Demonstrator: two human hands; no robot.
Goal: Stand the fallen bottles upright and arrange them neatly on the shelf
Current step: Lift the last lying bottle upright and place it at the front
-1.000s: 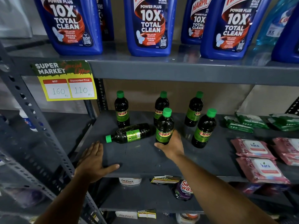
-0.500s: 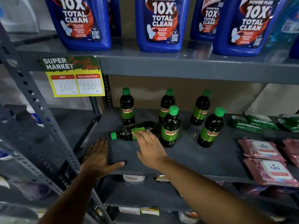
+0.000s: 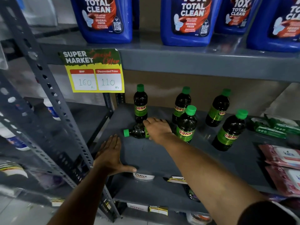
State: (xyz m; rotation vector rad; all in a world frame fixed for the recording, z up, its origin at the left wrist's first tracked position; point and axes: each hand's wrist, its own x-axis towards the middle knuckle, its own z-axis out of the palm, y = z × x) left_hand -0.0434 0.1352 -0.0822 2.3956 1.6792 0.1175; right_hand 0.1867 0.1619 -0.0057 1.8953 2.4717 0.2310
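One dark SUNNY bottle with a green cap lies on its side on the grey shelf, cap pointing left. My right hand lies over its body, fingers curled around it. Several more SUNNY bottles stand upright: a back-left bottle, a back-middle bottle, a front-middle bottle just right of my hand, a back-right bottle and a front-right bottle. My left hand rests flat on the shelf's front left edge, fingers apart.
Large blue cleaner bottles line the shelf above. A yellow price tag hangs at its edge. Green packs and pink wipe packs lie at the right. A perforated steel upright stands at the left.
My right hand let go of the front-middle upright bottle, moved left and came down over the fallen bottle. The left hand stayed on the shelf edge. The view moved closer.
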